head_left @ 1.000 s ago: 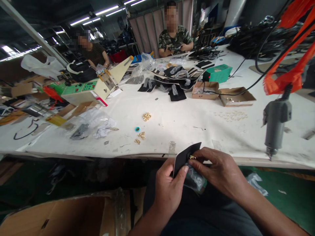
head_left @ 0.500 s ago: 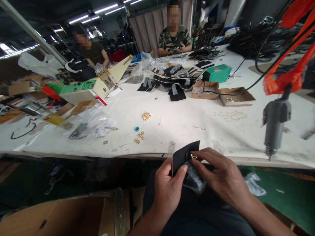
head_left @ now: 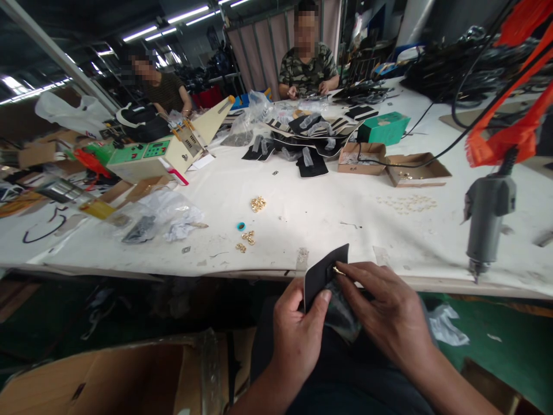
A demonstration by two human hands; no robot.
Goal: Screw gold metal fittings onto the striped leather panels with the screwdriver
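Observation:
Below the front edge of the white table (head_left: 328, 213) both my hands hold one black flat piece (head_left: 322, 274). My left hand (head_left: 298, 334) grips its lower left corner, thumb on top. My right hand (head_left: 386, 314) pinches a small gold metal fitting (head_left: 338, 270) against the piece's upper right part. A crumpled clear plastic bag (head_left: 341, 314) lies under the piece, between my hands. Small heaps of gold fittings (head_left: 258, 204) and a blue ring (head_left: 241, 226) lie on the table ahead.
A grey hanging power tool (head_left: 486, 222) on orange straps is at right. Cardboard trays (head_left: 415, 169), a green box (head_left: 382, 128), black pieces and a cream machine (head_left: 162, 155) crowd the table. Two other people sit at the far side. An open cardboard box (head_left: 108, 377) is at lower left.
My hands have tilted the black piece slightly and lifted it a little. My right fingers have shifted the gold fitting along its edge. The person at the far end lowered their hands.

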